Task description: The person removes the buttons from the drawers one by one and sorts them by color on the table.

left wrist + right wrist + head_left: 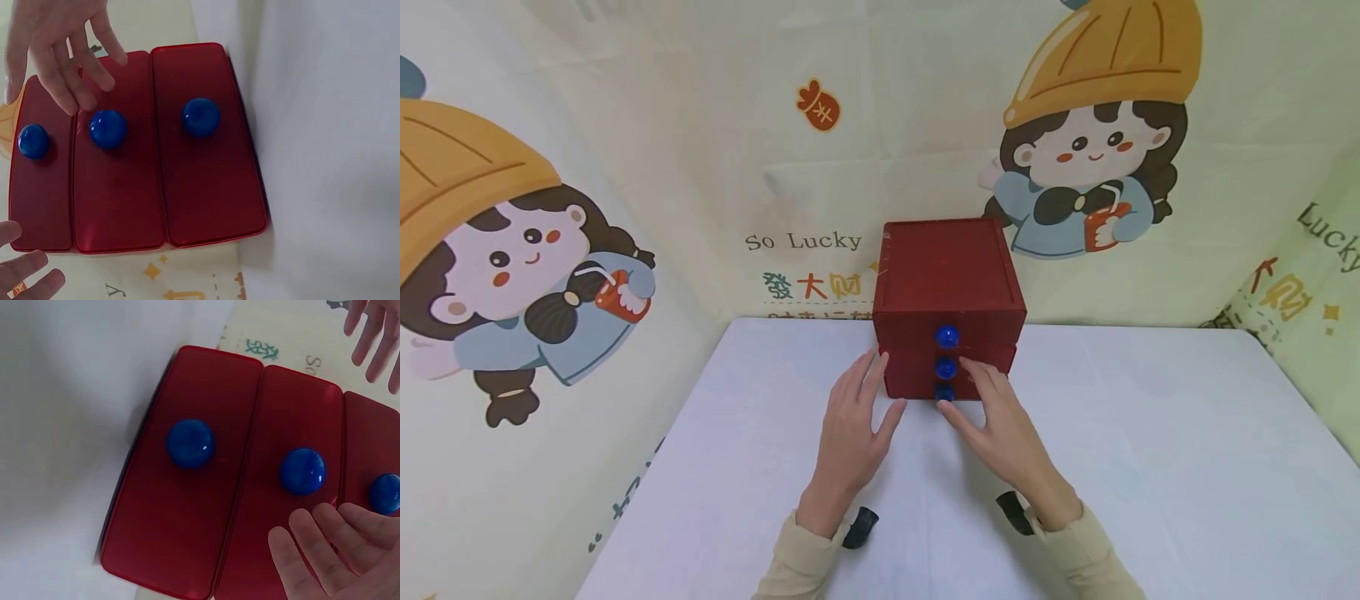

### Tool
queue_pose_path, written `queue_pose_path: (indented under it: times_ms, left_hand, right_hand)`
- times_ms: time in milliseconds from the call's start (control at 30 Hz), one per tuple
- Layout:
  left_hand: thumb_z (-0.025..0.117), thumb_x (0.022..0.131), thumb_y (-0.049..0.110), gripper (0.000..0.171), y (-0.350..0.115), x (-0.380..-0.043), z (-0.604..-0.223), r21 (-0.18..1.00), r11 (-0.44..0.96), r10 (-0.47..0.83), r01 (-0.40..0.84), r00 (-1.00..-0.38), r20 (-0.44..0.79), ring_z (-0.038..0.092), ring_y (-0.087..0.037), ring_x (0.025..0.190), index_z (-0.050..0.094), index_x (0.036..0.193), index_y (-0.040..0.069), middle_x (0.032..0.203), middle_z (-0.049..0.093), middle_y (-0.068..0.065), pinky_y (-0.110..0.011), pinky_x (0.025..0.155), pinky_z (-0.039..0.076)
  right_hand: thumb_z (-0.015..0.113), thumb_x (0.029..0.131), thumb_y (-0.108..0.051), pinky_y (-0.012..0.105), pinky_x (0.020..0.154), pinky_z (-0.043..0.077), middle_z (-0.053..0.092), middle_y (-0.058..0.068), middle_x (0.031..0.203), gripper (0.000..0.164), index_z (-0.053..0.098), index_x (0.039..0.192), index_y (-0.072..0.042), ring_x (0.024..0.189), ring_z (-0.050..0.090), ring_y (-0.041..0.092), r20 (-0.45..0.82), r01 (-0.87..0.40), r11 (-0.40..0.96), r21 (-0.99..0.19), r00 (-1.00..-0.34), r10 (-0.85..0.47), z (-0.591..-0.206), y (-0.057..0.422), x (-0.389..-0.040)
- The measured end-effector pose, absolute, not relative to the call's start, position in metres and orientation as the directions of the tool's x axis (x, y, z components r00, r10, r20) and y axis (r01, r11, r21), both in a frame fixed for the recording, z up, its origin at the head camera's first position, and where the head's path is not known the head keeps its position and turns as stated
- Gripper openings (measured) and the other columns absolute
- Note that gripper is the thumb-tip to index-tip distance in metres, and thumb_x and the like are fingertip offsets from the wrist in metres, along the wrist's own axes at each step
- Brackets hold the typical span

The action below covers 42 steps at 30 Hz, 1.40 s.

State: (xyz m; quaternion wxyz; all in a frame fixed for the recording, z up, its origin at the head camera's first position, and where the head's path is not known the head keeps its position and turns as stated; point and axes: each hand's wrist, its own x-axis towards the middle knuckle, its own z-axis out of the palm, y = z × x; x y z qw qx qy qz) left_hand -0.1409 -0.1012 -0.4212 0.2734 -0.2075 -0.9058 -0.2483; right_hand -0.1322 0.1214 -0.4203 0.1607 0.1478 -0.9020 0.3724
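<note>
A red box of three stacked drawers (925, 379) stands at the far side of the table, with one round blue knob on each drawer front. My left hand (853, 425) is held at the box's left front, fingers extended and thumb spread, holding nothing. Opposite it, my right hand (1003, 429) has its fingers stretched toward the right of the knobs. Its thumb overlaps the bottom knob (944, 392) in the head view. In the right wrist view its fingertips (301, 520) lie just below the middle knob (302, 471). All three drawers look closed.
The box stands on a white table (760, 467), near its back edge. Behind it hangs a printed cloth (917, 108) with cartoon figures and lettering, which also covers the sides. Dark bands (861, 527) show by both wrists, at beige sleeves (805, 554).
</note>
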Motion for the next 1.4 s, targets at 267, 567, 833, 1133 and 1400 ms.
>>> queue_pose_path:
  times_ms: [267,567,833,1133,1400]
  left_hand:
    - [0.056,0.099,0.043,0.062,-0.100,-0.148,-0.414,0.392,0.784,0.186,0.481,-0.785,0.591,0.043,-0.023,0.139,0.038,0.153,0.018,0.155,0.042,-0.004,-0.048,0.111,0.042]
    - [0.053,0.101,0.042,0.060,-0.100,-0.155,-0.406,0.437,0.767,0.143,0.470,-0.789,0.598,0.042,-0.022,0.141,0.039,0.152,0.014,0.156,0.042,-0.004,-0.047,0.112,0.042]
    - [0.051,0.102,0.042,0.060,-0.099,-0.165,-0.399,0.483,0.738,0.109,0.472,-0.789,0.605,0.042,-0.024,0.141,0.037,0.153,0.015,0.155,0.042,-0.005,-0.049,0.110,0.043]
    - [0.048,0.102,0.046,0.060,-0.098,-0.177,-0.392,0.539,0.707,0.083,0.458,-0.811,0.580,0.038,-0.019,0.143,0.036,0.154,0.017,0.156,0.041,-0.003,-0.046,0.113,0.041]
    - [0.047,0.102,0.046,0.059,-0.096,-0.187,-0.385,0.575,0.669,0.070,0.471,-0.810,0.582,0.043,-0.018,0.139,0.040,0.151,0.014,0.152,0.045,-0.001,-0.046,0.111,0.044]
  right_hand:
    - [0.069,0.093,-0.038,0.047,0.097,0.053,0.052,0.008,0.136,0.065,0.044,0.145,-0.009,0.120,0.053,0.024,0.353,-0.371,0.543,-0.754,-0.925,-0.142,-0.415,0.117,-0.138]
    - [0.066,0.096,-0.037,0.045,0.095,0.054,0.053,0.009,0.128,0.059,0.046,0.142,-0.007,0.114,0.054,0.022,0.327,-0.349,0.476,-0.807,-0.936,-0.132,-0.413,0.114,-0.145]
    - [0.068,0.095,-0.031,0.047,0.090,0.056,0.055,0.011,0.128,0.055,0.049,0.138,-0.004,0.111,0.057,0.025,0.348,-0.358,0.434,-0.827,-0.932,-0.105,-0.412,0.113,-0.151]
    - [0.068,0.095,-0.029,0.045,0.091,0.054,0.060,0.010,0.123,0.047,0.054,0.131,-0.003,0.106,0.059,0.024,0.363,-0.363,0.431,-0.826,-0.928,-0.086,-0.410,0.111,-0.157]
    - [0.064,0.097,-0.028,0.046,0.090,0.054,0.062,0.011,0.116,0.040,0.057,0.127,-0.002,0.102,0.061,0.024,0.338,-0.332,0.411,-0.849,-0.939,-0.061,-0.409,0.110,-0.161]
